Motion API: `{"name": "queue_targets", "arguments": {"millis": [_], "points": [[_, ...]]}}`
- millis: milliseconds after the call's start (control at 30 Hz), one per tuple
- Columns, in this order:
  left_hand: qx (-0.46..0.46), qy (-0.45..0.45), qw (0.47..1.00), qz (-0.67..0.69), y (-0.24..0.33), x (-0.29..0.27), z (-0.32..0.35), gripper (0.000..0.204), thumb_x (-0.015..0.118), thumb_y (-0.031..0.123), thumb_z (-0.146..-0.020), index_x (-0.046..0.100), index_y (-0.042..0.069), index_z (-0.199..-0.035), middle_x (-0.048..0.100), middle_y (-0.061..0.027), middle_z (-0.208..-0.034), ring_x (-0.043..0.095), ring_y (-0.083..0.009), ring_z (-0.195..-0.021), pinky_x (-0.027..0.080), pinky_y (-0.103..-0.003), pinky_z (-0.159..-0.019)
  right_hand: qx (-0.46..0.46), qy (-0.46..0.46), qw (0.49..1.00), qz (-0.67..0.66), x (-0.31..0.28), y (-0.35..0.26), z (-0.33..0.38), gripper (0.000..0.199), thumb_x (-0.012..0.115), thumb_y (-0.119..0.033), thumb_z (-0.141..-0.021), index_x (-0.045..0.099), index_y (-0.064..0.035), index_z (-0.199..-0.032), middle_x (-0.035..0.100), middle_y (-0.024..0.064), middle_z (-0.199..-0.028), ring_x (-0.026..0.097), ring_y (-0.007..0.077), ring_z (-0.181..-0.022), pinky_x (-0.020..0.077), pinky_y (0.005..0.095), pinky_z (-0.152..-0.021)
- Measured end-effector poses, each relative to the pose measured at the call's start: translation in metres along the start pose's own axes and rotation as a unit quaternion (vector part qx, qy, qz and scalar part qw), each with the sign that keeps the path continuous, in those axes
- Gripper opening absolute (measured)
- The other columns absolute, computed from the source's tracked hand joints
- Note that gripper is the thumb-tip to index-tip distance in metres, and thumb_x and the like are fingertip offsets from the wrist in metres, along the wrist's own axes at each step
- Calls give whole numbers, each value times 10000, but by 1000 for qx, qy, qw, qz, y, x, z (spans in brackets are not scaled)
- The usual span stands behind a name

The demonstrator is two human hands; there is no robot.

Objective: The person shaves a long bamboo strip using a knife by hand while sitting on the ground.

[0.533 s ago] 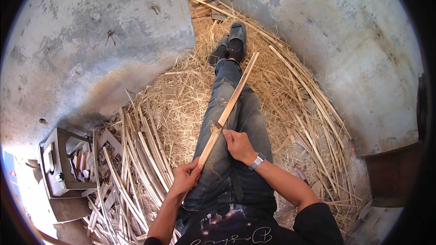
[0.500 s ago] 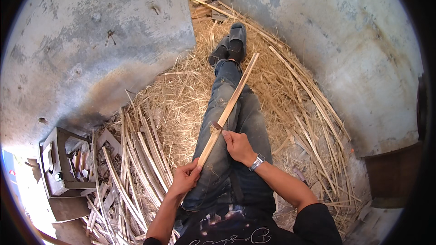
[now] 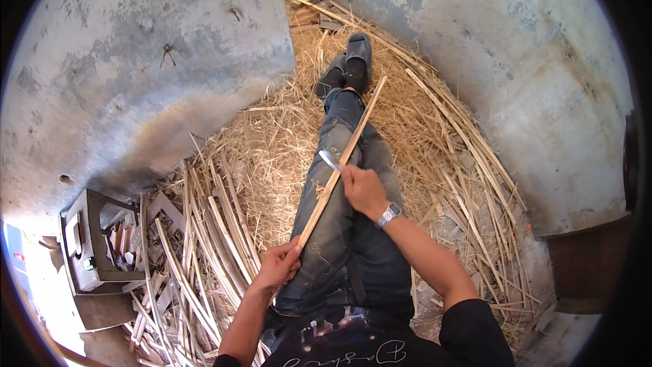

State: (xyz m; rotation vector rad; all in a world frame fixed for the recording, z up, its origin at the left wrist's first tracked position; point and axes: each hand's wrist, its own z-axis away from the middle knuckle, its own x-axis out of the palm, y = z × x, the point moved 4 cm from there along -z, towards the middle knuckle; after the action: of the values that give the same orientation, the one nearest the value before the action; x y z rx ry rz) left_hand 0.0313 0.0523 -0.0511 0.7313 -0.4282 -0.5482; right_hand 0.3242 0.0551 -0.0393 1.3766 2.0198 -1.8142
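A long, pale strip of split bamboo or wood [image 3: 316, 214] lies slantwise over my outstretched legs [image 3: 339, 137], its far end reaching toward my feet. My left hand [image 3: 277, 265] pinches the near end between thumb and fingers. Around the middle of the strip, my right hand [image 3: 365, 190] is closed on a knife [image 3: 329, 160]. The short, bright blade crosses the strip and sticks out to its left; the handle is hidden in my fist. Thin curled shavings cling to the strip and my trousers just nearer than the blade.
Dry shavings [image 3: 261, 146] cover the floor around my legs. Many long strips [image 3: 210, 231] lie at the left, and more [image 3: 468, 136] run along the right wall [image 3: 516, 81]. A worn open-fronted box [image 3: 102, 275] with scraps inside stands at the far left.
My right hand and the knife have moved up along the strip, away from my left hand, and the blade now shows bright. My left hand keeps its hold on the near end.
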Motion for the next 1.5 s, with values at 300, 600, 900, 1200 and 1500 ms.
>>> {"name": "queue_targets", "arguments": {"millis": [300, 600, 900, 1200, 1500], "points": [[3, -1, 1000, -5, -2, -6, 4, 462, 622, 273, -1105, 592, 39, -1502, 481, 52, -690, 418, -28, -556, 328, -213, -497, 129, -157, 960, -193, 7, -3, 39, 412, 568, -320, -1096, 681, -21, -835, 557, 165, -578, 601, 283, -542, 460, 420, -545], [283, 138, 912, -265, -9, 8, 4, 417, 696, 191, -1039, 649, -33, -1389, 735, -247, -1265, 747, -273, -1149, 550, -323, -988, 28, -75, 991, -107, -19, -39, 30, 370, 765, -325, -981, 664, 4, -846, 616, 92, -655, 577, 180, -568, 435, 375, -546], [190, 154, 925, -291, -2, 11, 3, 410, 703, 198, -1031, 663, -6, -1384, 744, -259, -1224, 758, -265, -1126, 562, -333, -958, -47, -167, 981, -92, -3, -60, 58, 221, 778, -183, -905, 670, 8, -892, 666, 210, -708, 685, 401, -655, 512, 438, -571], [162, 96, 963, -191, -8, -2, -2, 416, 672, 193, -1064, 642, -55, -1397, 738, -180, -1310, 677, -144, -1143, 502, -283, -1004, 105, 158, 981, -32, -80, 7, 5, 320, 705, -286, -1018, 653, -12, -862, 620, 129, -639, 601, 291, -559, 457, 412, -562], [251, 119, 933, -228, -12, 1, -4, 404, 695, 213, -1047, 669, -41, -1360, 730, -217, -1315, 708, -202, -1204, 514, -297, -1018, 103, 326, 939, 40, -179, 71, -14, 414, 818, -250, -916, 714, 27, -1207, 699, 62, -754, 612, 190, -623, 501, 379, -612]]}}
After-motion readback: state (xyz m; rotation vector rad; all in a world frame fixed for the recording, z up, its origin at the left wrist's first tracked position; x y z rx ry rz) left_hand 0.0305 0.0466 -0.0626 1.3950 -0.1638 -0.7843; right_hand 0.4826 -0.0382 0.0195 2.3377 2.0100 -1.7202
